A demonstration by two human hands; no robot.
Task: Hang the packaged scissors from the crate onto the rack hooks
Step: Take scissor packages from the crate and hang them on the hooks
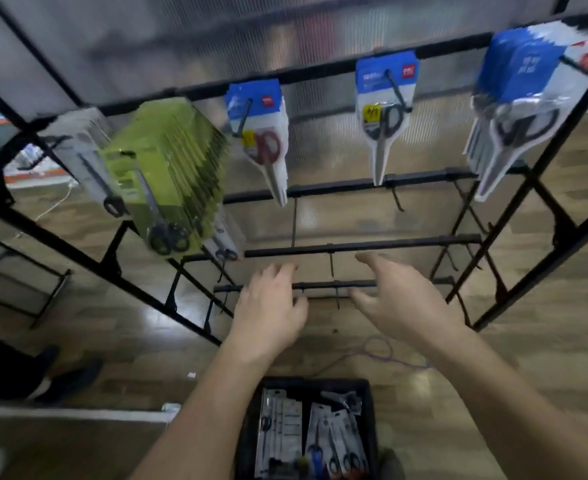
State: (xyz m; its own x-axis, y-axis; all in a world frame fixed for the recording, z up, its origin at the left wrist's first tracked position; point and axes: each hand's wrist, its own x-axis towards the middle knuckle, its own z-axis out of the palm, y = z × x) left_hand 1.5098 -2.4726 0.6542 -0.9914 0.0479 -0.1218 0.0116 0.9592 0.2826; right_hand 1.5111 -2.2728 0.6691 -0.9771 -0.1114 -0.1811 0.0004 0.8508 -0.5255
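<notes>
Nearest, one black crate (251,427) held the packaged scissors (337,441); above it, left hand (268,306) and right hand (399,303) hovered empty, fingers loosely spread, before the rack (372,244) and its bare lower hooks (331,265); five hung bunches (386,109) lined the top rail

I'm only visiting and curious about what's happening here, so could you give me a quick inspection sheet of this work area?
Surface: wood-look floor.
Job's things: black crate on the floor holds packaged scissors; black rack carries green packs and three blue-topped bunches on its upper hooks; the lower hooks in view are bare.
Clutter: small white scrap on the floor.
Hands: left hand and right hand both open and empty, in front of the lower rack bars.
Cables: purple cord looped on the floor; white cable at far left.
Surroundings: translucent panel behind the rack; second black frame at left.
</notes>
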